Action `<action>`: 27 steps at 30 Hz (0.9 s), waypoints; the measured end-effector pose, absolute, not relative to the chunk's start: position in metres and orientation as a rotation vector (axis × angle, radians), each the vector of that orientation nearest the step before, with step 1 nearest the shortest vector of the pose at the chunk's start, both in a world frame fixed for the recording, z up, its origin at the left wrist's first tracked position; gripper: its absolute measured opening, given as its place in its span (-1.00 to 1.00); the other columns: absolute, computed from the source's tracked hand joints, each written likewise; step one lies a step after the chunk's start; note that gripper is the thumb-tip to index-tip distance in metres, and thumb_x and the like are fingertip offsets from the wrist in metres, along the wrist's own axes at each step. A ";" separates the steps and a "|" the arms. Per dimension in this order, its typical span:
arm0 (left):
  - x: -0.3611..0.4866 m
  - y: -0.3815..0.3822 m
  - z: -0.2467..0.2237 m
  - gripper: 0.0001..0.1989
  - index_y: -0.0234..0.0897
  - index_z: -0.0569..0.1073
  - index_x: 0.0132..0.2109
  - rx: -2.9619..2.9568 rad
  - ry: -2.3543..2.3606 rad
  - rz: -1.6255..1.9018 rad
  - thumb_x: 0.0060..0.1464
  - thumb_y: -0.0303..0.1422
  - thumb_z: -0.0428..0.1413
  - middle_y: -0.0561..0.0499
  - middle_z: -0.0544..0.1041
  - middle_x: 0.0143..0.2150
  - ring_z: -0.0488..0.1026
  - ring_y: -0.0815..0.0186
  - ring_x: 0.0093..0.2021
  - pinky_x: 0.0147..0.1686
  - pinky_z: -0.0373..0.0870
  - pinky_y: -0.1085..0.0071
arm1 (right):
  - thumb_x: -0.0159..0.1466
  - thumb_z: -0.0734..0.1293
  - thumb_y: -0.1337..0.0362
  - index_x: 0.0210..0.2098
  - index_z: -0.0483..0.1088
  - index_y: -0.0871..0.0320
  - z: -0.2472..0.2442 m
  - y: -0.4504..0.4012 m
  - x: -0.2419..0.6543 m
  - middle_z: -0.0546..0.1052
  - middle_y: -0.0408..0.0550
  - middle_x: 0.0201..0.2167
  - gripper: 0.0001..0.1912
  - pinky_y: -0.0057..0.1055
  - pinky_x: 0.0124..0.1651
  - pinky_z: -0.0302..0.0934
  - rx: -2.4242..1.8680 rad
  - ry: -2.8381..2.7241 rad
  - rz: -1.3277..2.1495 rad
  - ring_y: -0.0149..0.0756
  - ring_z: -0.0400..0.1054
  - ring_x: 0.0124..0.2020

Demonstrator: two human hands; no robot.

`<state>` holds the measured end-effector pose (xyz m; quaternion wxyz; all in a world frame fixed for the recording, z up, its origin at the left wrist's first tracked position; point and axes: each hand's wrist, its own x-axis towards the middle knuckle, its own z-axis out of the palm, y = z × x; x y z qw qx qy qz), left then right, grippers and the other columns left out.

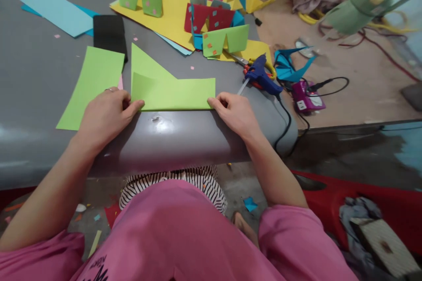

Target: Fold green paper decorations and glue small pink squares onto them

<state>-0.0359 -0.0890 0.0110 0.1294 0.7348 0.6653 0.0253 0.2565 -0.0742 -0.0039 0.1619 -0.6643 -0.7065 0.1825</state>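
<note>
A sheet of light green paper [174, 94], folded over lengthwise, lies near the front edge of the grey table. A pointed flap of it sticks up at the back left. At the fold's left end, the thumb and bent fingers of my left hand [110, 112] grip the paper. My right hand [234, 109] pinches the opposite end between thumb and forefinger. Another green sheet [95, 79] lies flat, partly under my left hand. Behind it is a black flat object [110, 35], whose kind I cannot tell.
Right of my right hand lies a blue glue gun [262, 77] on scissors [273, 68], its cord hanging off the edge. A purple box [306, 96] has a cable plugged in. Spotted folded paper pieces [226, 39] and yellow sheets [168, 4] stand behind. Blue sheets [62, 13] lie back left.
</note>
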 end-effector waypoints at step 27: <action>-0.035 -0.084 0.014 -0.56 -0.28 0.42 -0.28 2.180 1.989 -0.146 0.27 -0.05 -0.16 -0.12 0.41 -0.26 0.30 0.19 -0.29 -0.38 0.07 0.37 | 0.26 0.31 0.19 -0.46 0.41 0.17 -0.007 -0.079 0.266 0.42 -0.19 -0.52 -0.79 -0.44 -0.32 0.06 -1.615 -1.884 0.696 -0.45 0.18 -0.49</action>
